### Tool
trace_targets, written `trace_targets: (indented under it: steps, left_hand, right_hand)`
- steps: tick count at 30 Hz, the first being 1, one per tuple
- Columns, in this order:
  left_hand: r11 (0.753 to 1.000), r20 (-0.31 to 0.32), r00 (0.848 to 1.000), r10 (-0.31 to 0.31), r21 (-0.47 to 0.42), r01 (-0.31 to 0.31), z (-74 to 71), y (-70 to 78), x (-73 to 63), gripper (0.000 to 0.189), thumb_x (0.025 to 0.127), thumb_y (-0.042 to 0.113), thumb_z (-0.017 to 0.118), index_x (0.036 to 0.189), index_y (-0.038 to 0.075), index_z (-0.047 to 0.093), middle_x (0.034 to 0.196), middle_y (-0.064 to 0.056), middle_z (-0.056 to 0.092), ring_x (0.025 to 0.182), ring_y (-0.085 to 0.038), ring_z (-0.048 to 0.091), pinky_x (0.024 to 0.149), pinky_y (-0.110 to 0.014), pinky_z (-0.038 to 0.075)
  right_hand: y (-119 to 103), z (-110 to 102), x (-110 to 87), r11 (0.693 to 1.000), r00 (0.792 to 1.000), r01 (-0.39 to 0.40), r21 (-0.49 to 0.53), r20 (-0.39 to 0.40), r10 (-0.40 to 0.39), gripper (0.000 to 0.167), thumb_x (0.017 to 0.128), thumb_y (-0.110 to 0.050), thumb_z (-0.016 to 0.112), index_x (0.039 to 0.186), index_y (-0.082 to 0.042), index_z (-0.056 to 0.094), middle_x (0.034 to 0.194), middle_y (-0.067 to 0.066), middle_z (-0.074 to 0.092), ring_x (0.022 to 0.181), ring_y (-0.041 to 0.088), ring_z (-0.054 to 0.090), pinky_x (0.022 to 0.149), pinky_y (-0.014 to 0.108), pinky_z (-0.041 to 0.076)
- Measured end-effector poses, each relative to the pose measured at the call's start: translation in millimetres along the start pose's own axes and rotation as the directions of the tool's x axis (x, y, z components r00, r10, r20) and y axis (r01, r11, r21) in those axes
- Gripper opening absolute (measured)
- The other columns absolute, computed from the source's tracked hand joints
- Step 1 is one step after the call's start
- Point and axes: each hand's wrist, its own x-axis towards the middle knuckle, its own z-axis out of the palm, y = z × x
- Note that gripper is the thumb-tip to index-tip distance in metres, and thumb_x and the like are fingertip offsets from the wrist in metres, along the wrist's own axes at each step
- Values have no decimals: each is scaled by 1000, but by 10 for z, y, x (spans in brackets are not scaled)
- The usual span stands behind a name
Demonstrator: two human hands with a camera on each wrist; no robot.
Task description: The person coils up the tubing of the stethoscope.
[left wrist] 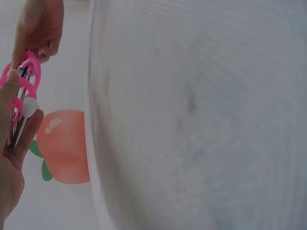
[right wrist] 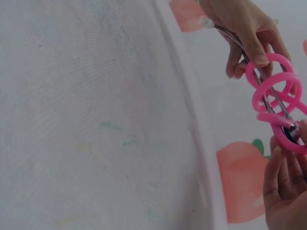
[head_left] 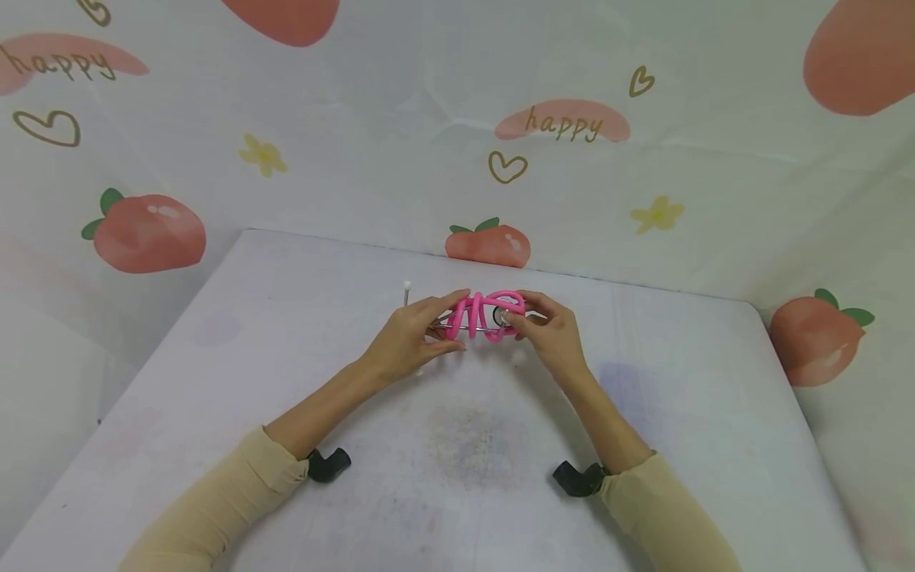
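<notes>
A stethoscope (head_left: pixel 475 306) is held above the table, its pink tubing wound in loops around its metal ear tubes. My left hand (head_left: pixel 406 340) grips the left end, thumb below and fingers above. One white ear tip (head_left: pixel 407 284) sticks up beyond that hand; the left wrist view has a white ear tip (left wrist: pixel 29 107) close up. At the other end, my right hand (head_left: pixel 559 332) pinches the pink loops near the round chest piece (head_left: pixel 499 316). In the right wrist view the coiled tubing (right wrist: pixel 278 88) surrounds the metal tubes, and fingers partly cover the chest piece.
Under both hands lies a white table (head_left: pixel 457 508) with faint stains. A fabric backdrop (head_left: pixel 386 143) printed with peaches, hearts and flowers rises behind its far edge. Black curved pieces (head_left: pixel 330 465) sit at both wrists by the beige sleeves (head_left: pixel 221 500).
</notes>
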Motion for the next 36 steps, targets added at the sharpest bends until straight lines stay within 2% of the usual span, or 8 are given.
trace_targets:
  steps: [4,7,12,18,27,32,34,36]
  left_hand:
    - [1000,0,1000,2,1,-2,-3,2,2,86,72,11,89,148,13,48,111,-8,66,83,-12,72,76,-23,58]
    - [1000,0,1000,-4,-5,4,-2,2,3,86,72,11,89,148,14,48,112,-8,66,83,-13,72,76,-24,58]
    - [1000,8,1000,-19,-16,19,-2,8,7,87,72,10,89,148,15,48,115,-9,66,85,-14,72,76,-23,58]
    - [999,24,999,-22,-36,23,11,-5,11,85,73,10,89,147,12,48,118,-9,66,85,-19,73,76,-24,58]
    - [996,21,998,-52,-70,53,19,-14,22,85,71,9,89,146,10,49,127,-8,64,83,-14,72,75,-22,57]
    - [995,13,998,-63,-73,64,17,-10,25,86,69,9,90,146,11,51,128,-9,64,83,-15,72,74,-22,58]
    - [995,14,998,-66,-72,67,18,-10,28,86,69,9,90,146,9,51,129,-9,64,86,-17,72,74,-23,58]
    - [995,15,997,-71,-70,72,16,-7,32,85,70,10,90,145,9,51,130,-9,64,88,-18,73,75,-23,58]
  right_hand:
    - [84,10,32,999,999,29,-34,-26,-30,40,89,-10,76,126,-1,65,96,4,69,75,27,67,71,32,58]
    - [179,13,71,998,998,51,-23,-45,-52,40,87,-11,78,124,-3,66,96,7,70,73,24,67,69,30,58]
    - [219,34,78,997,994,76,-7,-82,-77,40,83,-17,82,119,-5,70,90,3,71,67,15,64,65,26,56]
    - [250,51,77,995,989,87,-41,-113,-91,37,83,-19,83,115,-5,70,91,6,71,68,15,65,65,25,57]
    - [243,57,51,997,994,63,-50,-82,-67,37,87,-20,79,119,-4,67,97,9,71,75,16,68,71,26,58]
    - [240,69,52,997,998,31,-68,-61,-35,39,89,-22,77,122,-5,67,96,9,70,75,16,68,76,38,59]
    - [238,76,53,996,997,34,-84,-62,-39,38,89,-22,77,122,-6,67,96,9,69,75,17,68,76,38,59]
    - [234,81,48,992,996,47,-116,-66,-54,39,89,-24,77,122,-6,67,97,9,69,75,17,68,74,32,59]
